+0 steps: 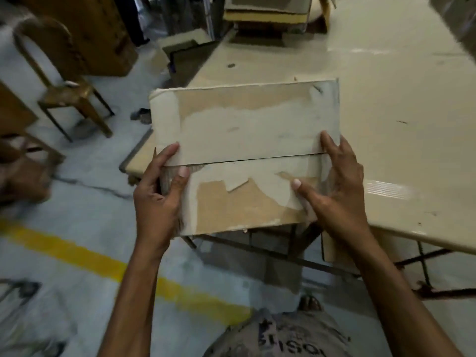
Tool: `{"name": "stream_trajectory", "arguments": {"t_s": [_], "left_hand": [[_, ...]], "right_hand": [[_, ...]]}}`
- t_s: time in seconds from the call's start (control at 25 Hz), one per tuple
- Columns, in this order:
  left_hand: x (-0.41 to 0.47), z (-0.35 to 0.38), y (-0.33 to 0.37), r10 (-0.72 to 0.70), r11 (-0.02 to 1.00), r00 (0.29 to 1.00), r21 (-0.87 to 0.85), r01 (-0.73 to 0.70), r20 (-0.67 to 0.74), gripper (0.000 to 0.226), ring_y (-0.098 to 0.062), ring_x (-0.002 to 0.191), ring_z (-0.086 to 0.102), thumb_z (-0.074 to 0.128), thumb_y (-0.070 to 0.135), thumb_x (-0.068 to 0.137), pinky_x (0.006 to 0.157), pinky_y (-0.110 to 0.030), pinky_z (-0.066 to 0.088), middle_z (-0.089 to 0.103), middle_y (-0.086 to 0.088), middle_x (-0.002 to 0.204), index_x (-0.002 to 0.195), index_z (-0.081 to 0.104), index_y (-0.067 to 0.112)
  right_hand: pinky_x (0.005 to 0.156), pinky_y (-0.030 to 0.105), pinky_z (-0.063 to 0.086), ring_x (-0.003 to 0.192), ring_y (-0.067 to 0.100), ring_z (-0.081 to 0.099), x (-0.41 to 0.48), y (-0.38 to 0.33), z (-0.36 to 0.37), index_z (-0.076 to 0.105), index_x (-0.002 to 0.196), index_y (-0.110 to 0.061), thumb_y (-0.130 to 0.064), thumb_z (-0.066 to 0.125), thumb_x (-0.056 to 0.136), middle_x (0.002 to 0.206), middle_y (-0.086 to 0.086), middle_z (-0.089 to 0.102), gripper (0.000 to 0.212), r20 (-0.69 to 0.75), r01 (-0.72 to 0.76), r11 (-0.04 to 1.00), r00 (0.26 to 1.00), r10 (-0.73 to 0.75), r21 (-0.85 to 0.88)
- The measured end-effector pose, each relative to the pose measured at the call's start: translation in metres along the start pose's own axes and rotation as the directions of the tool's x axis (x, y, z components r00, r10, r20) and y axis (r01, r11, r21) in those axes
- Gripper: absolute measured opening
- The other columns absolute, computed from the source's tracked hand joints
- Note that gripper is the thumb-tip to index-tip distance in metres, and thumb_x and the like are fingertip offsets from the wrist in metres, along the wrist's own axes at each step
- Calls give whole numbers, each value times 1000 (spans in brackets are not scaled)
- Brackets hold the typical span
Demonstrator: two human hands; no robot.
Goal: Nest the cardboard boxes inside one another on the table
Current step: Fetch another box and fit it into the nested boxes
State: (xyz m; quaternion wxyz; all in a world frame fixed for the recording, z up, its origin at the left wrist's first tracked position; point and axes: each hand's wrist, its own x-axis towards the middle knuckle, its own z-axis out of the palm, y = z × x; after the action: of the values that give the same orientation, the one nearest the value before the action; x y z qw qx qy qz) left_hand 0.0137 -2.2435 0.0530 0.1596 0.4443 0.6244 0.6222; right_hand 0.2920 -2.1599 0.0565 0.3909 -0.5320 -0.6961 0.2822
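I hold a closed cardboard box (244, 140) in the air in front of me, over the near left corner of the beige table (401, 140). Its upward face is two flaps meeting at a seam, with torn tape and peeled paper patches. My left hand (161, 191) grips the box's left side, thumb on the near flap. My right hand (334, 181) grips the right side, thumb on the near flap and fingers reaching over the seam. More cardboard boxes (268, 14) stand at the table's far end, partly cut off by the frame.
A metal chair (64, 91) stands on the floor to the left, with large brown cartons (85, 34) behind it. A yellow line (85, 258) runs across the grey floor. The table's metal frame (425, 256) shows below its near edge.
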Motion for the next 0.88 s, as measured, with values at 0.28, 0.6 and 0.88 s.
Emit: {"name": "stream_trajectory", "arguments": {"t_s": [0.28, 0.6, 0.88], "left_hand": [[81, -133, -16, -169, 977, 985, 126, 171, -23, 37, 6, 113, 66, 74, 22, 95, 94, -14, 53, 69, 11, 129, 131, 69, 28], [215, -193, -36, -305, 911, 943, 247, 329, -131, 39, -8, 116, 61, 69, 17, 95, 87, -16, 48, 63, 8, 138, 132, 71, 28], [270, -245, -90, -211, 947, 962, 209, 245, -176, 44, 5, 115, 63, 79, 26, 91, 86, -11, 51, 64, 14, 137, 133, 70, 32]], "right_hand": [[111, 33, 42, 141, 14, 40, 67, -96, 90, 57, 143, -45, -38, 79, 89, 158, -8, 40, 59, 286, -37, 990, 958, -3, 135], [76, 28, 54, 106, 13, 61, 187, -172, 203, 63, 138, -41, -36, 79, 89, 156, -3, 45, 52, 444, -253, 946, 885, 141, 204], [86, 23, 47, 125, 14, 44, 218, -204, 293, 59, 135, -46, -35, 79, 89, 150, -12, 37, 51, 399, -130, 953, 917, 10, 274]]}}
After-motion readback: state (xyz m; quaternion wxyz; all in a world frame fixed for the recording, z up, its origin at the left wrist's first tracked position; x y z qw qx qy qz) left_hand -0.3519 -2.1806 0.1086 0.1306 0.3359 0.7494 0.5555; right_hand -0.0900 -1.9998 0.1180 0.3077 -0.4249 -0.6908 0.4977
